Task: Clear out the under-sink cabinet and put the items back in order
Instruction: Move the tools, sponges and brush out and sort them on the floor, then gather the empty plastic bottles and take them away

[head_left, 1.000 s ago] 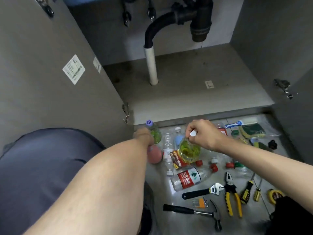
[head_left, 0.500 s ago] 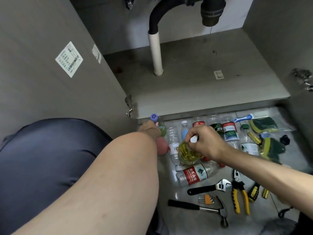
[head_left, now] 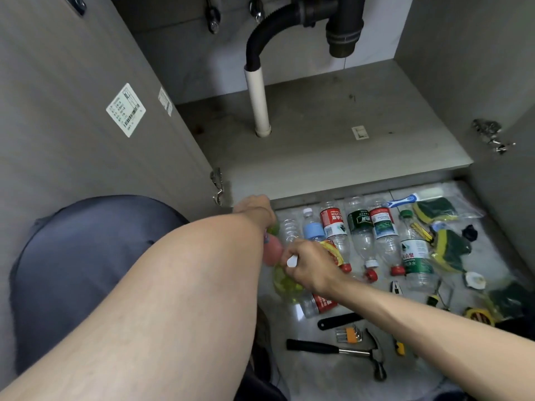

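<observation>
Your right hand (head_left: 311, 267) is closed around the white cap of the yellow-green bottle (head_left: 285, 282), which hangs below your fingers just above the floor, its long axis roughly upright and tilted a little toward you. Your left hand (head_left: 254, 206) reaches to the cabinet's front left corner; it seems wrapped on something green and pink (head_left: 272, 250), but your forearm hides the fingers, so I cannot tell how it grips. The cabinet floor (head_left: 333, 146) lies bare, ahead of and above both hands, with the white pipe (head_left: 259, 102) standing at its left rear. The bottle must travel forward and up over the front edge, and your right hand already has it. Keep it upright as you lift, and aim right of the pipe. The row of bottles (head_left: 359, 230) lies just beyond your knuckles, necks pointing toward you.
</observation>
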A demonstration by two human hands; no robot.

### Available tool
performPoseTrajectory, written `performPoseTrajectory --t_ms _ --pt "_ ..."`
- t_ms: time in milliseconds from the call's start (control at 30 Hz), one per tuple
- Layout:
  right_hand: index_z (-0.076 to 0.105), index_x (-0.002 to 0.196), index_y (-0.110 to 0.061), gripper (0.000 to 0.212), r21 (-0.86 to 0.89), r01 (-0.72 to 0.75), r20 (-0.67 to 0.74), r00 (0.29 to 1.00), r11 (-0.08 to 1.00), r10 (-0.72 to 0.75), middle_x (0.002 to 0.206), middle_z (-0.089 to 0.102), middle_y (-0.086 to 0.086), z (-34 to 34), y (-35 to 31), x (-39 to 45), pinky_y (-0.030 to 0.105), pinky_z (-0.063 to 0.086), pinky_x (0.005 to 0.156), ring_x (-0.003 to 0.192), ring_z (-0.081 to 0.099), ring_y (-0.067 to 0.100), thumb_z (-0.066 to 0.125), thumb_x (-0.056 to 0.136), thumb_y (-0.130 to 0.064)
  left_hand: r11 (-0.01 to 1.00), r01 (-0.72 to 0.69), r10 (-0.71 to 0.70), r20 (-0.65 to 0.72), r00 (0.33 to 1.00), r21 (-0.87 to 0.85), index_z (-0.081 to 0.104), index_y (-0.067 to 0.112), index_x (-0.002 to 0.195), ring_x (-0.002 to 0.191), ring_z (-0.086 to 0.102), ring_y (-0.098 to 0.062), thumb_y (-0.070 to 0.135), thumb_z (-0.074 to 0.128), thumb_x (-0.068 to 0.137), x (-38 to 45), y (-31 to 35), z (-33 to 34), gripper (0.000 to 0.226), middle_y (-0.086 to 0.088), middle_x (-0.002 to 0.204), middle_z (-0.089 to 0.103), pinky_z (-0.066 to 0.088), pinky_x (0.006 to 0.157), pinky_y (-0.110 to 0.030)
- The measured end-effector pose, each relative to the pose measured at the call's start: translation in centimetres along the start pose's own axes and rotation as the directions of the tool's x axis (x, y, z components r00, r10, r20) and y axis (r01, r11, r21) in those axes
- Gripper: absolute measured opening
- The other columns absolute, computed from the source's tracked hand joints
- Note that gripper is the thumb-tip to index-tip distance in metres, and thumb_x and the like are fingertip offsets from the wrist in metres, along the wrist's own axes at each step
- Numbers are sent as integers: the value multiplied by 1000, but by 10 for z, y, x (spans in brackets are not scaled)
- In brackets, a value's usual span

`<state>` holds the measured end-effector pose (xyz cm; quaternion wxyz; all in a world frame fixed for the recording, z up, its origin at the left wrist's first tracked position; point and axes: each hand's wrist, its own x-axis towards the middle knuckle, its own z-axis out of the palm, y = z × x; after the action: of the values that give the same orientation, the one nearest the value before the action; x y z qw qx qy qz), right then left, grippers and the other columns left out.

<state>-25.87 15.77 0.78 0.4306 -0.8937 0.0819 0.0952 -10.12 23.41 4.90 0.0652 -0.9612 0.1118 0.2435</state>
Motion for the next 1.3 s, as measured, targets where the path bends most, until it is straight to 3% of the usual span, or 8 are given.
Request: performPoseTrajectory --t_ms 167,300,467,633,767,900,1067,1300 --pt "76 90 -20 23 -38 -15 67 998 999 18 105 71 3 39 9 1 23 42 71 97 66 22 65 75 -7 981 -146 157 -85 984 127 62 11 128 123 58 -28 25 54 89 -8 14 -12 42 -10 134 61 48 94 -32" --pt "75 103 -14 27 -23 -30 106 994 999 32 110 72 6 66 23 -6 27 51 81 102 66 21 65 78 -11 973 -197 204 -51 978 119 64 10 122 113 62 -28 31 56 91 -13 18 -9 38 -11 122 65 48 85 -32" --pt "49 138 -24 59 5 -35 97 995 999 35 133 51 -1 66 48 -19 23 42 91 119 52 15 59 80 -24 936 -298 305 -11 952 188 64 11 120 109 62 -30 25 52 92 -18 28 3 33 -13 123 64 44 78 -32" --pt "54 130 -30 50 -218 -174 -79 984 960 160 132 54 -5 39 113 -46 36 49 89 122 52 19 59 83 -14 884 -437 431 75 899 166 64 14 111 99 62 -29 37 58 91 -15 47 25 31 -11 114 65 44 72 -31" --pt "50 141 -25 66 -411 -185 -96 983 893 159 145 49 1 35 151 -59 39 45 102 128 48 24 65 80 -4 846 -520 503 150 851 117 59 20 122 90 59 -19 43 63 92 -6 66 62 37 -1 106 61 46 69 -30" --pt "38 151 -18 80 -531 -111 -13 992 840 122 155 39 7 43 167 -52 46 29 119 144 33 28 70 78 -9 861 -505 479 239 845 59 42 24 142 107 57 -24 40 71 86 6 76 104 66 -7 128 54 52 89 -39" --pt "43 148 -15 78 -571 -82 5 995 817 103 148 44 10 55 183 -41 48 31 115 138 38 32 70 76 -8 917 -399 393 238 888 -23 18 26 155 129 45 -29 60 77 68 20 65 155 110 -7 144 44 44 105 -48" --pt "44 144 -12 81 -640 -59 66 989 766 131 143 44 11 60 196 -31 47 31 112 133 39 34 72 68 -10 885 -463 450 156 879 57 18 18 151 126 40 -25 67 76 67 28 81 173 113 -4 140 49 45 101 -45"
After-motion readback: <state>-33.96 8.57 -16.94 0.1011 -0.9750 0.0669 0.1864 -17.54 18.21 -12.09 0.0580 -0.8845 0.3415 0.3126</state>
